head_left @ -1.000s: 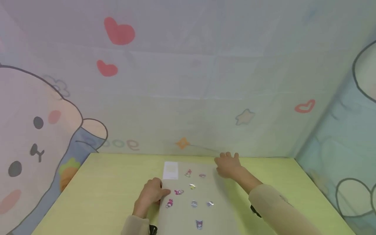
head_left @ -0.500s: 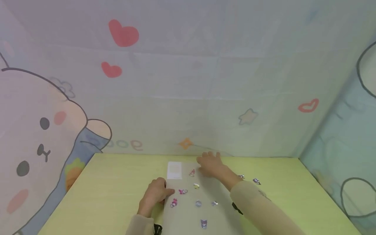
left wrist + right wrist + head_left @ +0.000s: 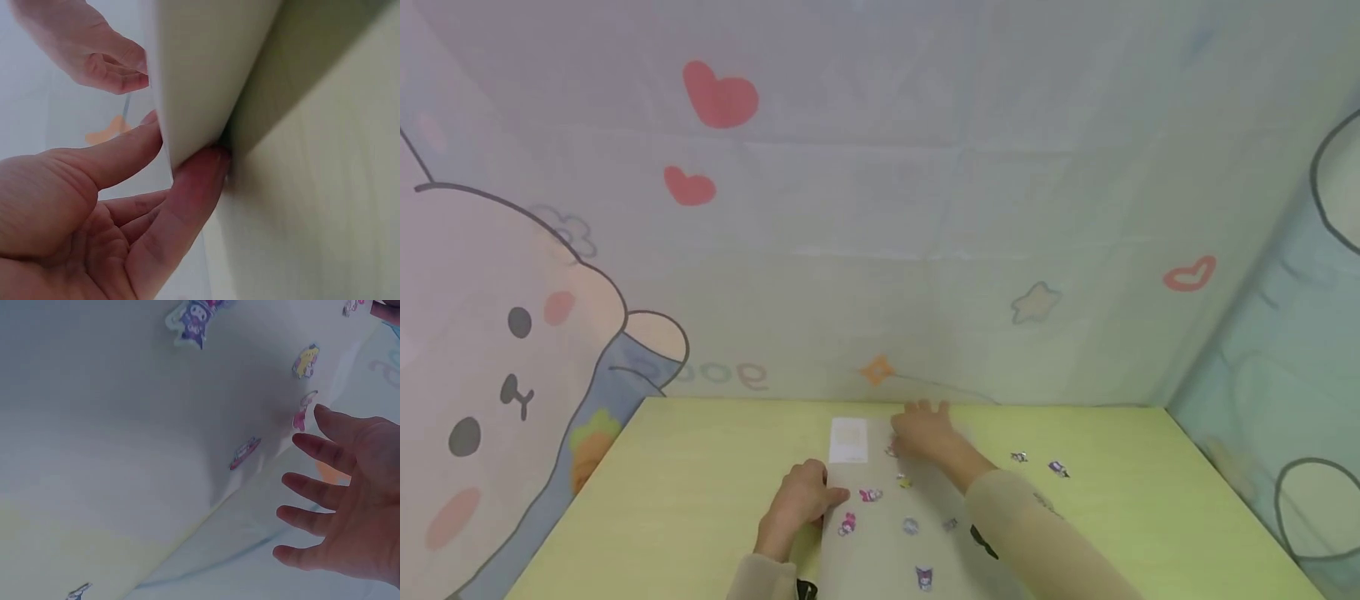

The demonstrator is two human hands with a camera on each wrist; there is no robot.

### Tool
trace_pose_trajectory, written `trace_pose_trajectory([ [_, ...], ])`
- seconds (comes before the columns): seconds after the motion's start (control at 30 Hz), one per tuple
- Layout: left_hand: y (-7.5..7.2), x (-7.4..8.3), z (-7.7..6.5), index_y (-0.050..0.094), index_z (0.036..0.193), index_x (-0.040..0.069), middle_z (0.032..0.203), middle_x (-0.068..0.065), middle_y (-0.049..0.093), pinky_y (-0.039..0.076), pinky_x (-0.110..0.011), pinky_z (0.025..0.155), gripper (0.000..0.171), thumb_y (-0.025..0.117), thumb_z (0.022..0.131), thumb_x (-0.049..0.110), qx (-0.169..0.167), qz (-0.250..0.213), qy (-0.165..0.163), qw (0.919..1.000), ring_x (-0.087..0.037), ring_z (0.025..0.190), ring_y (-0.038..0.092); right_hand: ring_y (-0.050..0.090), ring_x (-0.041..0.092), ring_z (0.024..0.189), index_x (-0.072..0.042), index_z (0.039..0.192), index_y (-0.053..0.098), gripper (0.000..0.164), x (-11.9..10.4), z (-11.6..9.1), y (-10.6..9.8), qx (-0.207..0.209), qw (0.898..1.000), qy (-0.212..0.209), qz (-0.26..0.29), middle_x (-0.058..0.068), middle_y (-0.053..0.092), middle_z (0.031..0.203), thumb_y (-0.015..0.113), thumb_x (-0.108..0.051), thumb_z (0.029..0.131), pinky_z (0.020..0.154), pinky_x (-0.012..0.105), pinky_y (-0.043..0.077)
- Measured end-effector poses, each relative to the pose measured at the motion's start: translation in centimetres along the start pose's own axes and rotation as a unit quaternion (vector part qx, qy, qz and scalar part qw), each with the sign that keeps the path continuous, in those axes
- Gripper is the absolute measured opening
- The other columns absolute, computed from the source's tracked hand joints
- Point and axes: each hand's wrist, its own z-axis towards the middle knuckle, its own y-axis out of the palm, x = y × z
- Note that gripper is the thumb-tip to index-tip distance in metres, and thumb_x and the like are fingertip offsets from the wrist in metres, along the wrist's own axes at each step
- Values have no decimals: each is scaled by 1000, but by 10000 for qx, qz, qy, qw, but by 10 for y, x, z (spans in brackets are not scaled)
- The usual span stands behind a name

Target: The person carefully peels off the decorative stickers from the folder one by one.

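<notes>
A pale, thick panel (image 3: pixel 880 558) bearing several small cartoon stickers lies on the table, with a white label (image 3: pixel 848 440) at its far left corner. My left hand (image 3: pixel 805 493) grips the panel's left edge; in the left wrist view its thumb (image 3: pixel 128 153) lies on the face and a finger (image 3: pixel 187 206) is at the underside. My right hand (image 3: pixel 925 433) is over the panel's far part, fingers spread and holding nothing. In the right wrist view, its thumb is close to a pink sticker (image 3: pixel 300 412); whether they touch, I cannot tell. A yellow sticker (image 3: pixel 306 361) is nearby.
Two loose-looking stickers, one smaller (image 3: pixel 1018 457) and one purple (image 3: pixel 1058 469), lie on the yellow table (image 3: pixel 1150 517) right of the panel. A cartoon-printed cloth (image 3: pixel 850 208) hangs behind the table's far edge.
My right hand has moved left from the panel's far right corner toward the label, uncovering stickers on the table. My left hand keeps its grip. The head view has shifted slightly.
</notes>
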Motion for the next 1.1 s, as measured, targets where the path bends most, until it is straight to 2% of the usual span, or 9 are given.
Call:
trace_pose_trajectory([
  [0.13, 1, 0, 0, 60, 82, -5, 64, -9, 59, 51, -30, 49, 25, 75, 86, 16, 25, 34, 47, 10000, -19, 48, 61, 38, 44, 131, -13, 103, 67, 25, -2, 2, 5, 29, 9999, 100, -72, 19, 55, 131, 70, -33, 89, 106, 70, 16],
  [0.3, 1, 0, 1, 60, 82, -4, 65, -9, 59, 51, -30, 49, 25, 75, 86, 16, 12, 20, 42, 10000, -18, 48, 61, 41, 43, 128, -12, 105, 67, 22, -5, 5, 6, 108, 9996, 191, -162, 19, 55, 129, 71, -26, 89, 105, 70, 20],
  [0.43, 1, 0, 0, 60, 80, -4, 64, -9, 58, 51, -30, 49, 25, 75, 85, 16, 17, 35, 19, 10000, -18, 48, 61, 41, 43, 128, -12, 105, 67, 19, -7, 8, 10, 141, 9997, 207, -79, 20, 55, 129, 69, -22, 89, 104, 70, 22],
  [0.7, 3, 0, -2, 60, 81, -4, 65, -9, 59, 51, -30, 49, 25, 75, 85, 15, 46, -32, -1, 10000, -19, 48, 61, 40, 44, 130, -10, 106, 67, 23, -6, 6, 19, 361, 9992, 177, 77, 21, 53, 133, 73, -22, 86, 103, 69, 25],
  [0.87, 4, -2, -3, 60, 81, -4, 65, -9, 59, 51, -30, 49, 25, 76, 85, 16, 65, -4, -22, 10000, -19, 49, 61, 39, 42, 131, -11, 110, 66, 28, -6, 3, 24, 421, 9990, 129, -37, 20, 51, 136, 72, -26, 88, 104, 68, 25],
  [1.1, 0, 0, -1, 60, 83, -5, 66, -9, 59, 51, -30, 51, 26, 75, 86, 16, 69, 19, -49, 10000, -18, 49, 61, 43, 40, 127, -9, 109, 66, 21, -6, -4, 19, 618, 9979, 17, -177, 17, 54, 131, 66, -23, 93, 103, 68, 27],
])
